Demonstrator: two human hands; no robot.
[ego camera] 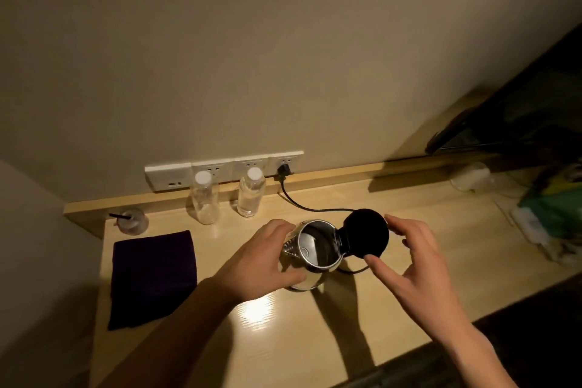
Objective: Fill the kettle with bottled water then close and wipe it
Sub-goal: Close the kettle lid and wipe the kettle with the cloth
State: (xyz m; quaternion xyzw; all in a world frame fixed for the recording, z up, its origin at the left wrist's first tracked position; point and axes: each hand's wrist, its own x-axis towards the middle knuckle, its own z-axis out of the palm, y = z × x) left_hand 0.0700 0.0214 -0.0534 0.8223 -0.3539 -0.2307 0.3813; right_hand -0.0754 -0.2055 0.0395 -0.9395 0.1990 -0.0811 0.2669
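Observation:
A steel kettle stands on the wooden table, its black lid swung open to the right. My left hand wraps around the kettle's left side. My right hand hovers by the lid with fingers spread, fingertips at its rim; contact is unclear. Two clear water bottles with white caps stand upright by the wall behind the kettle. A dark purple cloth lies folded flat to the left.
A black cord runs from the wall socket strip toward the kettle. A small plastic cup with a straw sits at the back left. Bags and packets clutter the right end.

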